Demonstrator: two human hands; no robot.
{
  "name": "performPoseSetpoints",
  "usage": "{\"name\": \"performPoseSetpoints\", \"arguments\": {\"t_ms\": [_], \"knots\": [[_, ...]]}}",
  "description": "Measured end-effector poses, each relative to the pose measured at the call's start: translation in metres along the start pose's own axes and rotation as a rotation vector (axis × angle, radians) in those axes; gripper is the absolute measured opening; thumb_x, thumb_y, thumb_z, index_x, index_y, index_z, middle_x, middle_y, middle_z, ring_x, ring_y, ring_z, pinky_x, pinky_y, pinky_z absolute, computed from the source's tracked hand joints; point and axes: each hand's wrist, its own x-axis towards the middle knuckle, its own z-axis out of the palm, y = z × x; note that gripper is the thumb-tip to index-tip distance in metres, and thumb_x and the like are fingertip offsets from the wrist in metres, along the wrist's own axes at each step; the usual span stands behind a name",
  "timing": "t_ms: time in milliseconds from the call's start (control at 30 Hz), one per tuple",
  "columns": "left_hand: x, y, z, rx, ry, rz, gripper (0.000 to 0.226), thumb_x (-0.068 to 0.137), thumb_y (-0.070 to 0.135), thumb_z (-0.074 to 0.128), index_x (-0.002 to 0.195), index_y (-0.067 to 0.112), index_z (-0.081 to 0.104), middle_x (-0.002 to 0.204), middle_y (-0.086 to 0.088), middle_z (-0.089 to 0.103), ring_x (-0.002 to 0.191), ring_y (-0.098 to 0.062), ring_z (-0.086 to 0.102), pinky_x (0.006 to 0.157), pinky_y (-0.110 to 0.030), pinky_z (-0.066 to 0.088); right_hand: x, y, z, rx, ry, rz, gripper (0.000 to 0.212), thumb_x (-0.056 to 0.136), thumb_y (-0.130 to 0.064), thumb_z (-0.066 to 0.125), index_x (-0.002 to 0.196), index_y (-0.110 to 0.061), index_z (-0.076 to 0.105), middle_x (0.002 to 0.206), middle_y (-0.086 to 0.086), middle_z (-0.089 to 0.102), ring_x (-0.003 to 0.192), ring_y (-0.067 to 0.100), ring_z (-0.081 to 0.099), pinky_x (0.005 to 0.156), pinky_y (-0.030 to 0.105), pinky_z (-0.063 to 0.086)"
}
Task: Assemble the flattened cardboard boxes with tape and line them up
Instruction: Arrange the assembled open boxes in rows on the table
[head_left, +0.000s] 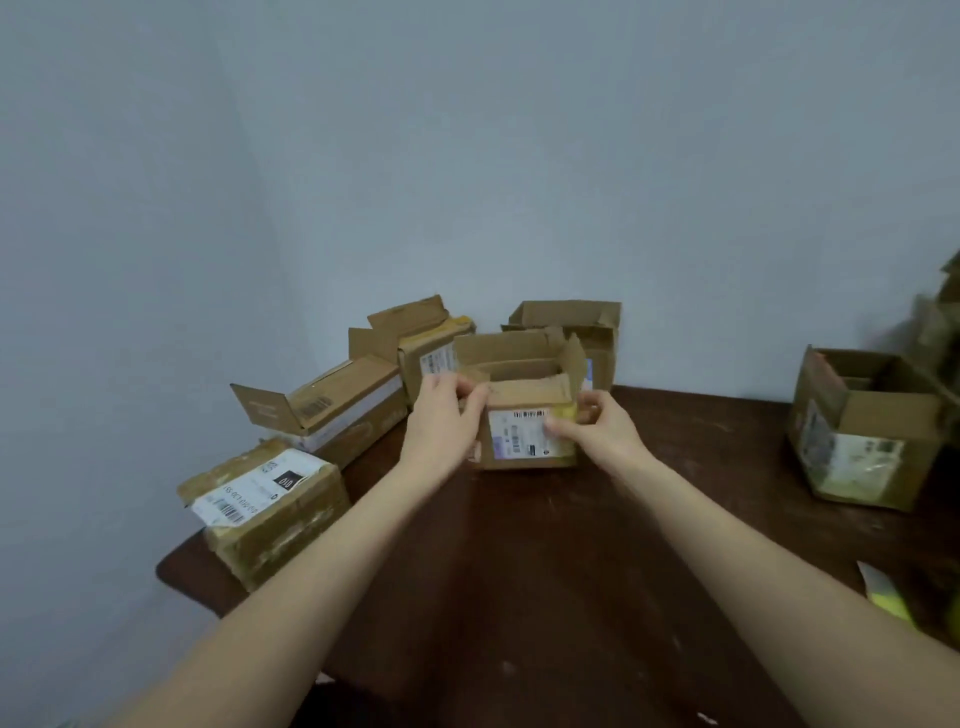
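Observation:
A small open cardboard box (519, 439) with a white shipping label stands upright on the dark wooden table (519, 571), near its far edge. My left hand (441, 421) grips the box's left side, fingers curled over the top edge. My right hand (597, 428) holds its right side, thumb on the label. Along the left edge stands a row of boxes: a taped one (265, 509) in front, an open one (332, 410) behind it, another (426, 348) further back. One more open box (576, 332) stands behind the held one.
A larger open box (862, 431) sits at the right side of the table. Something yellow and white (888, 597) lies at the right edge, too blurred to tell. A pale wall rises directly behind the table.

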Motion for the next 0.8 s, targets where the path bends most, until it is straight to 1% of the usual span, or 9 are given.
{"name": "performPoseSetpoints", "arguments": {"t_ms": [67, 167, 267, 333, 400, 500, 600, 700, 800], "knots": [[-0.021, -0.003, 0.018, -0.055, -0.029, 0.010, 0.017, 0.097, 0.033, 0.050, 0.092, 0.018, 0.056, 0.102, 0.002, 0.047, 0.090, -0.011, 0.054, 0.073, -0.014, 0.037, -0.021, 0.012, -0.011, -0.018, -0.021, 0.029, 0.065, 0.080, -0.040, 0.074, 0.133, -0.014, 0.045, 0.122, 0.002, 0.055, 0.103, 0.012, 0.052, 0.084, 0.023, 0.046], [-0.035, -0.011, 0.030, -0.034, -0.024, -0.012, 0.016, 0.094, 0.033, 0.054, 0.103, 0.019, 0.055, 0.109, 0.002, 0.047, 0.102, -0.015, 0.053, 0.080, -0.024, 0.040, -0.034, 0.020, -0.021, -0.049, -0.024, 0.062, 0.073, 0.082, -0.056, 0.063, 0.138, -0.014, 0.043, 0.133, 0.004, 0.051, 0.115, 0.018, 0.050, 0.099, 0.034, 0.044], [-0.026, -0.011, 0.022, 0.198, 0.068, 0.109, 0.033, 0.088, 0.039, 0.061, 0.115, 0.021, 0.054, 0.117, 0.002, 0.047, 0.112, -0.015, 0.045, 0.084, -0.026, 0.043, -0.025, 0.008, -0.021, -0.140, 0.073, 0.006, 0.080, 0.080, -0.064, 0.062, 0.141, -0.016, 0.042, 0.137, 0.004, 0.051, 0.123, 0.023, 0.051, 0.101, 0.040, 0.045], [-0.012, -0.005, 0.016, 0.309, 0.054, 0.300, 0.046, 0.084, 0.046, 0.064, 0.121, 0.021, 0.053, 0.120, 0.004, 0.049, 0.115, -0.014, 0.043, 0.089, -0.027, 0.042, -0.013, -0.003, -0.017, -0.217, 0.089, 0.002, 0.060, 0.086, -0.059, 0.056, 0.127, -0.015, 0.056, 0.125, 0.004, 0.060, 0.113, 0.025, 0.058, 0.095, 0.046, 0.051], [0.006, 0.002, 0.016, 0.365, -0.081, 0.401, 0.063, 0.083, 0.050, 0.064, 0.134, 0.019, 0.045, 0.132, 0.002, 0.048, 0.124, -0.016, 0.040, 0.101, -0.030, 0.037, 0.000, -0.010, -0.014, -0.243, 0.107, 0.039, 0.038, 0.091, -0.042, 0.053, 0.102, -0.008, 0.067, 0.105, 0.009, 0.068, 0.095, 0.027, 0.065, 0.086, 0.048, 0.055], [0.032, 0.005, 0.021, 0.507, -0.321, 0.327, 0.079, 0.086, 0.053, 0.057, 0.148, 0.014, 0.027, 0.148, -0.006, 0.038, 0.136, -0.023, 0.034, 0.111, -0.040, 0.031, 0.008, -0.014, -0.012, -0.196, 0.141, 0.102, 0.025, 0.089, -0.022, 0.050, 0.087, -0.004, 0.067, 0.090, 0.011, 0.070, 0.081, 0.027, 0.069, 0.079, 0.047, 0.058], [0.039, 0.001, 0.022, 0.440, -0.339, 0.320, 0.060, 0.087, 0.043, 0.061, 0.138, 0.017, 0.044, 0.130, -0.004, 0.053, 0.121, -0.022, 0.047, 0.099, -0.038, 0.043, 0.008, -0.015, -0.015, -0.087, 0.183, 0.171, 0.020, 0.087, -0.015, 0.049, 0.089, -0.005, 0.067, 0.083, 0.011, 0.072, 0.067, 0.025, 0.072, 0.071, 0.041, 0.061], [0.023, -0.005, 0.017, 0.421, -0.068, 0.599, 0.017, 0.085, 0.021, 0.066, 0.102, 0.020, 0.066, 0.101, 0.002, 0.059, 0.094, -0.020, 0.058, 0.071, -0.033, 0.050, 0.011, -0.014, -0.017, -0.070, 0.188, 0.182, 0.014, 0.084, -0.014, 0.057, 0.087, -0.004, 0.067, 0.079, 0.011, 0.072, 0.062, 0.025, 0.072, 0.067, 0.039, 0.061], [-0.004, -0.029, 0.015, 0.366, 0.052, 0.770, 0.022, 0.086, 0.021, 0.056, 0.102, 0.018, 0.071, 0.098, -0.002, 0.064, 0.088, -0.020, 0.061, 0.065, -0.030, 0.052, 0.016, -0.011, -0.015, -0.103, 0.220, 0.170, 0.015, 0.088, -0.016, 0.057, 0.088, -0.003, 0.065, 0.080, 0.011, 0.071, 0.057, 0.023, 0.071, 0.066, 0.038, 0.061]]}}
